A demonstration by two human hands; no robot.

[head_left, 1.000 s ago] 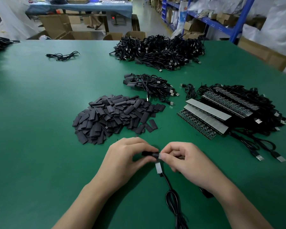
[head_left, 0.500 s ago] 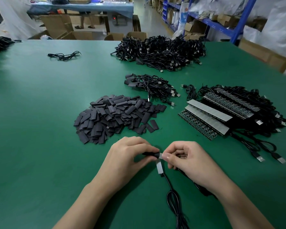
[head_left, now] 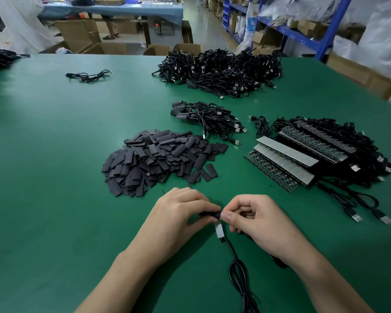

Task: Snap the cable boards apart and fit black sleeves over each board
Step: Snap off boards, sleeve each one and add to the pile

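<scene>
My left hand [head_left: 178,213] pinches a black sleeve [head_left: 209,214] near the front of the green table. My right hand [head_left: 255,219] pinches a small cable board against the sleeve's open end; the board itself is mostly hidden by fingers. A USB plug [head_left: 219,230] hangs below the two hands, its black cable [head_left: 239,274] looping toward me. Loose black sleeves [head_left: 160,158] lie heaped just beyond my left hand. Unsnapped board panels with cables [head_left: 303,154] are stacked to the right.
A small bundle of sleeved cables [head_left: 205,117] lies mid-table, a large pile of cables [head_left: 221,71] behind it. One loose cable [head_left: 88,76] lies far left. Cardboard boxes and blue shelving stand beyond the table's far edge.
Both hands stay together at the same spot; the sleeve has slid a little further toward my right fingers, covering more of the board.
</scene>
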